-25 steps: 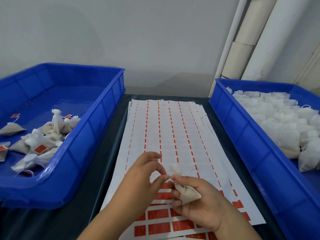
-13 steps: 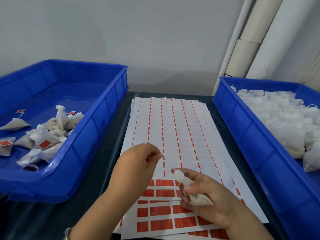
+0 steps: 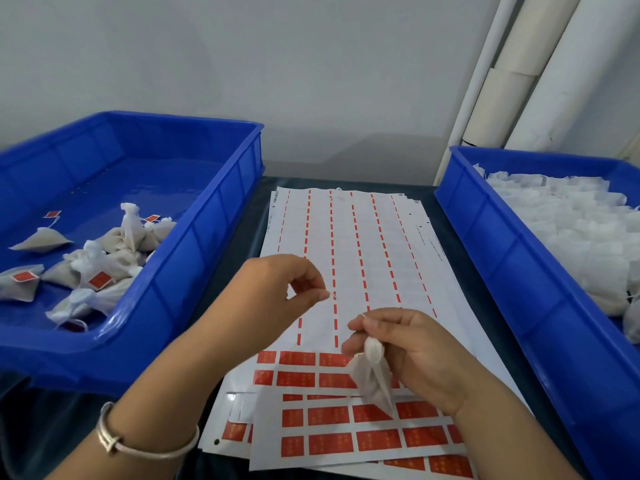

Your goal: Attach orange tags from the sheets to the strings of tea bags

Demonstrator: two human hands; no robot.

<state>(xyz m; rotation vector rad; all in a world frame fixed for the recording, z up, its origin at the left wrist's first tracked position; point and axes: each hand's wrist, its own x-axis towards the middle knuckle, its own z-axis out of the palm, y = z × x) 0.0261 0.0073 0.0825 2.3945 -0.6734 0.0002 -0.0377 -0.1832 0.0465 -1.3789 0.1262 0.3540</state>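
Right hand [image 3: 412,351] grips a tea bag [image 3: 372,374] by its gathered neck, fingers curled round it; the bag hangs below the fingers, over the orange tags [image 3: 329,415] on the near end of the tag sheets [image 3: 360,244]. Left hand [image 3: 277,289] is raised just left of it, thumb and forefinger tips pinched together. The string is too thin to make out, so can't confirm what sits in that pinch. Hands are near each other, not touching.

Sheets lie stacked and slightly fanned on the dark tabletop [image 3: 249,216] between 2 bins. Far part of the top sheet is stripped: white backing with thin dashed orange strips. Near rows still carry full tags.

Left blue bin [image 3: 194,237] holds a small cluster of tagged tea bags [image 3: 104,265], orange tags visible on several. Right blue bin [image 3: 512,258] holds a heap of white tea bags [image 3: 571,230]; no orange visible there.

Silver bangle [image 3: 145,441] on the left wrist. White pipes [image 3: 519,71] stand against the wall behind the right bin.
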